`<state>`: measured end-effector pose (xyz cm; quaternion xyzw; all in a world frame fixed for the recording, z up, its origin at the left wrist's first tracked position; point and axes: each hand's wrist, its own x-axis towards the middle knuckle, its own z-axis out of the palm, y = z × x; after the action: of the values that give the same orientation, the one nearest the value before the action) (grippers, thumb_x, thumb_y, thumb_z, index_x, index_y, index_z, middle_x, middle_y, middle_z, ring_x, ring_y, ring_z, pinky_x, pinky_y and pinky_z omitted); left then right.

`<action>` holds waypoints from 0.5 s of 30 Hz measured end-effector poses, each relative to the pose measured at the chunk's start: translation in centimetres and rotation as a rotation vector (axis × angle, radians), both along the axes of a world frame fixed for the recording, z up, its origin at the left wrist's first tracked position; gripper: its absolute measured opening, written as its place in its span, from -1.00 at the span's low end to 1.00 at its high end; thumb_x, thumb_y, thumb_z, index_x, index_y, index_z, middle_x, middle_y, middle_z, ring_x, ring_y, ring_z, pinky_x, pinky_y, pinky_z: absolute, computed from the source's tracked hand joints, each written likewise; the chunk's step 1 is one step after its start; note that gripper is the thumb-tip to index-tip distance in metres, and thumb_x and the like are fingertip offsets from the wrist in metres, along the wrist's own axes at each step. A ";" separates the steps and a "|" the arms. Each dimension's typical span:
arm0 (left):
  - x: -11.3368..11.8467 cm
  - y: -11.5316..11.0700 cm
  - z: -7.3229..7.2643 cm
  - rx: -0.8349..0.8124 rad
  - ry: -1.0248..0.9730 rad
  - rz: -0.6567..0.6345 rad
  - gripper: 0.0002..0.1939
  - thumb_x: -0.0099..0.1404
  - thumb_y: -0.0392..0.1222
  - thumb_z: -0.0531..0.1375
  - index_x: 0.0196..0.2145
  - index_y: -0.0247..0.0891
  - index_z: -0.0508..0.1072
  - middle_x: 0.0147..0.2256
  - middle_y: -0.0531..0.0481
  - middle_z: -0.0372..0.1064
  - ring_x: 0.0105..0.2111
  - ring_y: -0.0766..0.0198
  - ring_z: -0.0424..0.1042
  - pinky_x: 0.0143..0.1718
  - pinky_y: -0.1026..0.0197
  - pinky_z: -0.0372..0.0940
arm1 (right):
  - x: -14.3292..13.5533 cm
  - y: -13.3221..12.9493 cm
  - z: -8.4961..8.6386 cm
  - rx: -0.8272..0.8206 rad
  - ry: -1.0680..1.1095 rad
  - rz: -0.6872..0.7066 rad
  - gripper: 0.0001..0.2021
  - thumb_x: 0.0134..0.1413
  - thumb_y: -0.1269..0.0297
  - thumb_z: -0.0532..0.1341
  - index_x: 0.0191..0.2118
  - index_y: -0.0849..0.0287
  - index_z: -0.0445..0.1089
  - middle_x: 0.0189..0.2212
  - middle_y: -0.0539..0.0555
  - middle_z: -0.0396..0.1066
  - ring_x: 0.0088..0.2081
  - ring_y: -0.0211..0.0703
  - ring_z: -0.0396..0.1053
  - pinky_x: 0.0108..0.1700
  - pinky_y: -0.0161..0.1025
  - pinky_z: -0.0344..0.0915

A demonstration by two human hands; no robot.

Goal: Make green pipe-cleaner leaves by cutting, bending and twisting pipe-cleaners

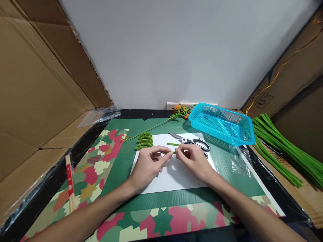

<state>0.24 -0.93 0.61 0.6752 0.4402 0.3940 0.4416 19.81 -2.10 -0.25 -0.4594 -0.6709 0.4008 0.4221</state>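
Between my two hands, over a sheet of white paper (171, 179), is a short piece of green pipe cleaner (174, 152), mostly covered by the fingertips. Thumb and index finger of my left hand (150, 164) pinch one end, and my right hand (195, 161) pinches the other. Just beyond the fingers lies another short straight green piece (173, 144). Scissors (185, 139) with black and white handles rest behind my right hand, their blades pointing left. Several curved green pipe cleaner pieces (144, 141) are lined up at the paper's far left corner.
A blue perforated basket (251, 134) stands at the back right, near an orange flower on a green stem (178, 109). Long green pipe cleaners (290, 151) lie on cardboard at the right. A red-wrapped stick (69, 178) and clear plastic (101, 116) are at the left.
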 end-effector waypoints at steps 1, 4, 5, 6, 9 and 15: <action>0.0 0.1 0.0 -0.077 -0.045 -0.012 -0.78 0.34 -0.04 0.36 -0.27 -0.27 0.65 -0.45 0.02 0.54 -0.68 0.44 0.27 -0.71 0.36 0.13 | 0.2 -0.1 0.0 0.139 -0.111 -0.010 -0.70 0.39 0.19 0.13 -0.41 0.17 0.37 -0.52 -0.05 0.25 -0.50 -0.27 0.17 -0.41 -0.28 0.05; 0.1 0.3 0.2 -0.166 -0.100 -0.053 -0.75 0.32 -0.02 0.38 -0.27 -0.28 0.63 -0.44 0.03 0.53 -0.70 0.46 0.28 -0.72 0.39 0.15 | 0.7 -0.2 -0.3 0.374 -0.302 0.020 -0.81 0.41 0.32 0.12 -0.28 0.18 0.40 -0.42 -0.01 0.33 -0.44 -0.26 0.20 -0.35 -0.27 0.07; 0.1 0.3 0.3 -0.165 -0.097 -0.063 -0.76 0.32 -0.02 0.39 -0.26 -0.28 0.63 -0.44 0.03 0.53 -0.69 0.47 0.29 -0.70 0.40 0.17 | 0.8 -0.3 -0.4 0.403 -0.317 0.026 -0.82 0.42 0.33 0.12 -0.25 0.18 0.41 -0.40 -0.01 0.34 -0.45 -0.27 0.20 -0.35 -0.27 0.08; 0.1 0.3 0.3 -0.158 -0.089 -0.074 -0.76 0.33 -0.02 0.38 -0.26 -0.28 0.64 -0.43 0.03 0.53 -0.67 0.46 0.31 -0.69 0.39 0.20 | 0.8 -0.3 -0.4 0.423 -0.318 0.022 -0.83 0.42 0.34 0.13 -0.24 0.18 0.40 -0.40 -0.01 0.34 -0.45 -0.27 0.20 -0.36 -0.28 0.08; 0.0 0.2 0.4 -0.129 -0.051 -0.102 -0.75 0.36 -0.02 0.34 -0.26 -0.28 0.63 -0.42 0.03 0.53 -0.65 0.44 0.33 -0.66 0.38 0.25 | 0.9 -0.3 -0.5 0.463 -0.293 -0.020 -0.84 0.43 0.35 0.13 -0.23 0.17 0.41 -0.40 0.00 0.36 -0.47 -0.27 0.21 -0.37 -0.28 0.10; -0.4 -0.1 0.6 0.084 0.141 -0.095 -0.81 0.39 -0.08 0.30 -0.25 -0.27 0.60 -0.46 0.07 0.49 -0.61 0.42 0.27 -0.59 0.35 0.18 | 1.2 -0.4 -0.5 0.489 -0.276 0.013 -0.88 0.39 0.36 0.16 -0.21 0.17 0.42 -0.40 -0.01 0.39 -0.48 -0.27 0.23 -0.38 -0.29 0.11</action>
<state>-0.18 -1.01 1.21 0.7394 0.4208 0.3420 0.3990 20.99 -2.46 -0.70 -0.3899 -0.8017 0.1633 0.4225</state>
